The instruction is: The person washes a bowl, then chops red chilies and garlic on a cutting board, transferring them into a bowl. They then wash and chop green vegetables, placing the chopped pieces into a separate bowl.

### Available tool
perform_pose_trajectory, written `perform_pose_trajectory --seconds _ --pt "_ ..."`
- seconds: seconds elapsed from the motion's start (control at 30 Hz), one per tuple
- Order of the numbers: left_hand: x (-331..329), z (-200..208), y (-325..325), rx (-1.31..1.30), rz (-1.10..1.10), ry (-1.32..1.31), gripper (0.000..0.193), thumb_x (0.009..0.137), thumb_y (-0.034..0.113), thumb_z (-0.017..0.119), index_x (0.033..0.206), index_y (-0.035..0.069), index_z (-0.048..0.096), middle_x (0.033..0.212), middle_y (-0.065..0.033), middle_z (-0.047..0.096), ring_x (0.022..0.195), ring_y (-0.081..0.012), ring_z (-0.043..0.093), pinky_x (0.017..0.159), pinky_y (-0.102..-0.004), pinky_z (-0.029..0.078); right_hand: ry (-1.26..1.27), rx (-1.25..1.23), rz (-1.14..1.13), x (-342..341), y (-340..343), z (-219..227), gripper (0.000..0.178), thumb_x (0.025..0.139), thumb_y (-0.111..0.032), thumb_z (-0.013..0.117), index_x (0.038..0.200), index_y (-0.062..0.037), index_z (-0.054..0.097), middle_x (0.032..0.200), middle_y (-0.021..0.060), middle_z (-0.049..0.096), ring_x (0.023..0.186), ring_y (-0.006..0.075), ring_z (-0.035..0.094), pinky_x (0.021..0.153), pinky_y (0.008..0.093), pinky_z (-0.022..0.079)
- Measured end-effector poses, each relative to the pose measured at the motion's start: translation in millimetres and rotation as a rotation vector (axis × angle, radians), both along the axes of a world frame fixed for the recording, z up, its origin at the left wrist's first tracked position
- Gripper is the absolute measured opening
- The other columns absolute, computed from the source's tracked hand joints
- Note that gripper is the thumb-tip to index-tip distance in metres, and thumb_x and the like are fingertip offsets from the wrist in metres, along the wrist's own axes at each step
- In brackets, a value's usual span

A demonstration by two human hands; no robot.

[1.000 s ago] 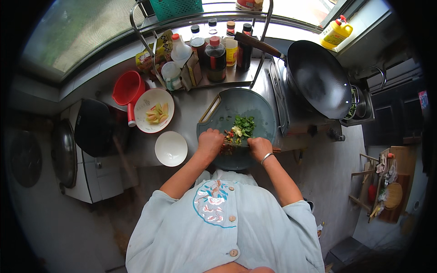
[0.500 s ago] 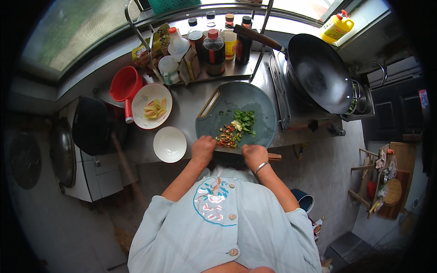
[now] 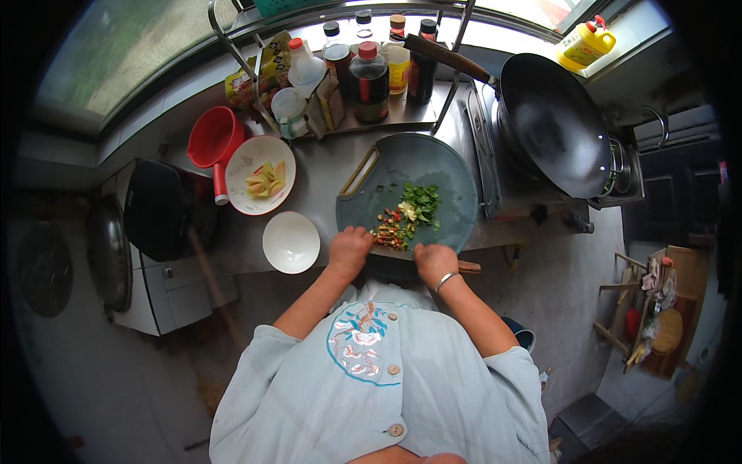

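Observation:
A round grey-green cutting board [image 3: 452,166] lies on the steel counter. Chopped red chillies [image 3: 392,234], pale garlic [image 3: 406,209] and cut green leaves [image 3: 422,203] are heaped on it. A kitchen knife [image 3: 469,267] lies crosswise at the board's near edge, its wooden handle sticking out to the right. My right hand [image 3: 435,264], with a bracelet at the wrist, is closed round the knife where handle and blade meet. My left hand [image 3: 350,249] is closed at the blade's other end, beside the chillies. Most of the blade is hidden by my hands and the low viewing angle.
Left of the board stand a white bowl [image 3: 291,243], a plate of cut yellowish pieces [image 3: 239,182] and a red ladle [image 3: 216,138]. Behind is a rack with several bottles [image 3: 369,83]. A black wok [image 3: 553,127] sits on the right, near a yellow jug [image 3: 585,46].
The whole view has shifted slightly, with counter items appearing a little farther right. Both hands stay on the knife at the near edge of the board; the chopped heap looks much the same.

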State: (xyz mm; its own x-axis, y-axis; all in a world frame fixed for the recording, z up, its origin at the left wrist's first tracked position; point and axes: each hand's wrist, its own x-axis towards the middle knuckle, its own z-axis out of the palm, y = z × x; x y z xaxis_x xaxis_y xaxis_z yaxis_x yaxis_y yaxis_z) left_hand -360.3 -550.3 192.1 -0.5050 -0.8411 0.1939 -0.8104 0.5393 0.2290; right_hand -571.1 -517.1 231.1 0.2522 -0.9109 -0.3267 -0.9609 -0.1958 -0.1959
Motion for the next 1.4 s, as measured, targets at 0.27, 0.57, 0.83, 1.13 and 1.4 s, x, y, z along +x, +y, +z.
perform_pose_trajectory --seconds 0.27,0.57,0.83,1.13,1.4 --pt "4.5 -1.0 -8.1 0.043 0.013 0.025 0.008 0.061 0.005 0.058 0.062 0.011 0.052 0.068 -0.0033 0.051 0.068 -0.0235 0.055 0.052 -0.0354 0.048 -0.042 0.050 0.034 0.0 -10.2 -1.0 0.011 0.079 -0.009 0.049 0.076 -0.0019 0.057 0.068 0.0176 0.063 0.065 0.0362 0.063 0.054 0.0456 0.049" --pt "9.0 1.7 -17.5 0.105 0.003 0.048 0.008 0.060 0.005 0.059 0.062 0.011 0.054 0.069 -0.0037 0.053 0.068 -0.0238 0.056 0.053 -0.0354 0.048 0.020 0.083 0.040 4.5 -28.5 12.1 0.011 0.075 -0.008 0.052 0.074 -0.0045 0.063 0.072 0.0151 0.065 0.069 0.0310 0.065 0.059 0.0412 0.052" --pt "-4.4 3.3 -14.2 0.102 0.016 -0.018 0.009 0.059 0.005 0.059 0.062 0.010 0.053 0.069 -0.0044 0.052 0.068 -0.0247 0.055 0.052 -0.0364 0.048 0.008 0.071 0.051 -10.0 -27.0 -6.7 0.012 0.077 -0.009 0.050 0.077 -0.0056 0.062 0.070 0.0141 0.065 0.067 0.0317 0.064 0.056 0.0425 0.051" --pt "-16.6 4.9 -6.7 -0.018 0.030 -0.093 0.002 0.059 0.011 0.060 0.059 0.010 0.057 0.065 -0.0042 0.054 0.064 -0.0221 0.056 0.049 -0.0331 0.047 -0.009 0.012 0.108 -21.1 -22.3 -16.7 0.007 0.075 -0.009 0.053 0.076 -0.0074 0.059 0.066 0.0131 0.063 0.064 0.0314 0.063 0.054 0.0425 0.050" --pt "-31.0 21.4 -14.8 -0.065 -0.014 -0.178 0.003 0.059 0.012 0.060 0.060 0.011 0.057 0.066 -0.0046 0.053 0.066 -0.0225 0.056 0.051 -0.0324 0.047 -0.148 -0.072 0.037 -38.5 -19.0 -27.8 0.006 0.068 -0.009 0.058 0.074 -0.0077 0.056 0.061 0.0150 0.058 0.062 0.0356 0.060 0.054 0.0469 0.047"
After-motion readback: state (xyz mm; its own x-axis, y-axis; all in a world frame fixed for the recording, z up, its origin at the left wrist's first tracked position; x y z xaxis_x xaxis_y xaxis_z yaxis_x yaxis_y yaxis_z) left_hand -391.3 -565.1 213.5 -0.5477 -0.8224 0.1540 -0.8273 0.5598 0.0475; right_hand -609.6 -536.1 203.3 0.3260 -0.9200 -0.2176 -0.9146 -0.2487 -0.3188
